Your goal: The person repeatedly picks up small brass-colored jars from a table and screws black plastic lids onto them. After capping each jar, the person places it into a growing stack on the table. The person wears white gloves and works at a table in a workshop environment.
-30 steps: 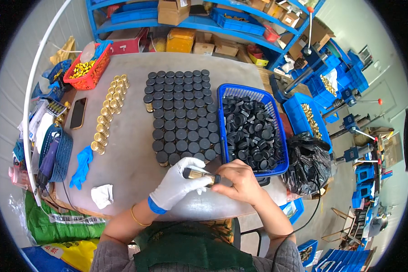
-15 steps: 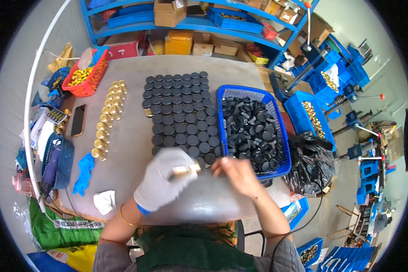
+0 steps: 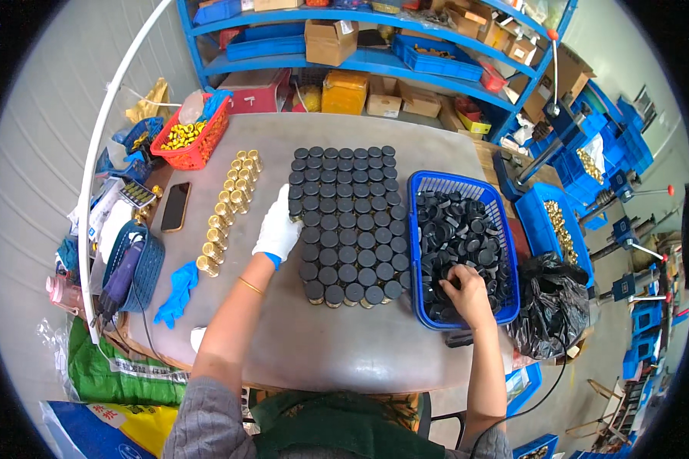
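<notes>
My left hand [image 3: 278, 232], in a white glove, is at the left edge of a block of brass cylinders topped with black caps [image 3: 347, 219]. Its fingers and thumb close around a capped cylinder there, which they partly hide. My bare right hand [image 3: 469, 294] reaches into the near part of a blue plastic basket [image 3: 512, 304], full of loose black caps [image 3: 461, 222]. Thumb and fingertips come together on a black cap among the pile. Uncapped brass cylinders [image 3: 223, 209] stand in a slanting double row to the left of the block.
A phone [image 3: 175, 206], a blue glove [image 3: 178, 294] and a red basket of yellow-gold parts [image 3: 198, 156] lie along the left side. A black plastic bag [image 3: 551, 306] adjoins the blue basket. Beyond it are lever presses [image 3: 540, 164] and a blue bin of brass parts [image 3: 560, 229].
My left hand has moved from the table's near side to the block's left edge, taking a brass piece along. My right hand has gone rightward into the basket. The view has shifted.
</notes>
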### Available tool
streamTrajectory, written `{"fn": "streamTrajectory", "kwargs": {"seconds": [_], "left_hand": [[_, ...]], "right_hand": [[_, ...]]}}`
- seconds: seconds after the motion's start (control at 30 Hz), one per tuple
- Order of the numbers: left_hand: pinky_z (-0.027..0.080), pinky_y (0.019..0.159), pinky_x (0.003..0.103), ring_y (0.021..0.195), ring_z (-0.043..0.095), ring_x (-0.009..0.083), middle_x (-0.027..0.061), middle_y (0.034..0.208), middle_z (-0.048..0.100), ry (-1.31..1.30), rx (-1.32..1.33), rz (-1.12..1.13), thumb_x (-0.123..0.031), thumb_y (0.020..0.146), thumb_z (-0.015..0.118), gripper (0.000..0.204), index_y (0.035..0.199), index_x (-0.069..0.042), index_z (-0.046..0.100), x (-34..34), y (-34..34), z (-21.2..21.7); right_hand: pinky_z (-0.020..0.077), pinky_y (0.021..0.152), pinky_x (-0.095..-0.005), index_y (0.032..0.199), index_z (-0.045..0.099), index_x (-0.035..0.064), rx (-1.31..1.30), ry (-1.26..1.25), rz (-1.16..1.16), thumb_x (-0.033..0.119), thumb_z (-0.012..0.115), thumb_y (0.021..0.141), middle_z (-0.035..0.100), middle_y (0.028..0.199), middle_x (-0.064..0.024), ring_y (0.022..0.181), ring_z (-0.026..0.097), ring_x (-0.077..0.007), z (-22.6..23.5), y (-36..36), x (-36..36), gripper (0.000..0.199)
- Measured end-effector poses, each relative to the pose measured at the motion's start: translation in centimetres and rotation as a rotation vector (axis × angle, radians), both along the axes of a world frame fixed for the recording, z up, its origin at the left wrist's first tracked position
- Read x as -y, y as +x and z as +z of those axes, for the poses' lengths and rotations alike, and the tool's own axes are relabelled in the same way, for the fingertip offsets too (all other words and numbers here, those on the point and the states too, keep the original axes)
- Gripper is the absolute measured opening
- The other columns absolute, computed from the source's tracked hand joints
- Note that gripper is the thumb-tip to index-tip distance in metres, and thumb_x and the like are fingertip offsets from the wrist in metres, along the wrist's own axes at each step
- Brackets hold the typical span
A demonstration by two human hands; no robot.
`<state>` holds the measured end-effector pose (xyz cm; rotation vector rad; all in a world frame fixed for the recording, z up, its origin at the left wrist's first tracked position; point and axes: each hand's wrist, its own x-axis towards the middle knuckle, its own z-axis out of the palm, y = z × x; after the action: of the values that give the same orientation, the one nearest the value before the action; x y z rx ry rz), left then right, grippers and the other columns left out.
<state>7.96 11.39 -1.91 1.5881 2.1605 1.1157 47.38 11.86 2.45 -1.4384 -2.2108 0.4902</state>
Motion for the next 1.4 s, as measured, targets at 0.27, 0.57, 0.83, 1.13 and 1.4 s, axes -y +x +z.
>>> {"fn": "streamTrajectory", "kwargs": {"seconds": [0.27,0.57,0.83,1.13,1.4], "left_hand": [[0.03,0.105,0.056,0.136,0.03,0.0328,0.0179,0.145,0.035,-0.288,-0.781,0.338,-0.035,0.077,0.07,0.079,0.142,-0.008,0.034,1.7,-6.4,2.8],[0.039,0.094,0.048,0.118,0.049,0.0297,0.0132,0.116,0.059,-0.108,-0.881,0.135,-0.032,0.079,0.069,0.045,0.116,-0.008,0.058,4.0,-9.7,-0.2],[0.053,0.049,0.029,0.057,0.063,0.0193,0.0169,0.083,0.065,-0.017,1.222,-0.275,-0.023,0.096,0.054,0.025,0.105,-0.002,0.044,10.3,8.2,7.9],[0.041,0.045,0.022,0.054,0.058,0.0101,0.0102,0.079,0.066,-0.304,1.32,-0.521,-0.016,0.092,0.06,0.023,0.109,-0.004,0.05,12.9,14.2,7.9],[0.045,0.05,0.023,0.06,0.059,0.009,0.0052,0.081,0.065,-0.421,1.269,-0.483,-0.014,0.087,0.067,0.021,0.103,-0.001,0.06,12.7,14.3,8.1]], "right_hand": [[0.0507,0.074,-0.037,0.107,0.062,-0.0019,-0.117,0.113,-0.058,0.012,0.077,0.071,0.065,0.098,-0.0194,0.083,0.064,-0.0318,2.1,0.2,1.3,0.042],[0.0508,0.068,-0.0277,0.116,0.054,0.001,-0.409,0.021,0.066,0.015,0.079,0.074,0.069,0.091,-0.0125,0.075,0.063,-0.0155,2.8,-3.3,3.2,0.051],[0.0492,0.073,-0.0257,0.121,0.048,0.0037,-0.295,-0.413,0.382,0.007,0.068,0.083,0.066,0.098,-0.005,0.082,0.059,-0.0091,4.1,-7.1,7.2,0.043],[0.0501,0.081,-0.0262,0.119,0.058,0.0002,-0.728,-0.47,0.37,-0.003,0.08,0.069,0.061,0.113,-0.0065,0.099,0.058,-0.0106,2.9,-4.5,8.2,0.054],[0.0517,0.072,-0.0269,0.109,0.063,-0.0003,-0.398,0.01,0.483,0.01,0.085,0.065,0.066,0.094,-0.0074,0.078,0.061,-0.0124,4.4,-4.3,7.8,0.05]]}}
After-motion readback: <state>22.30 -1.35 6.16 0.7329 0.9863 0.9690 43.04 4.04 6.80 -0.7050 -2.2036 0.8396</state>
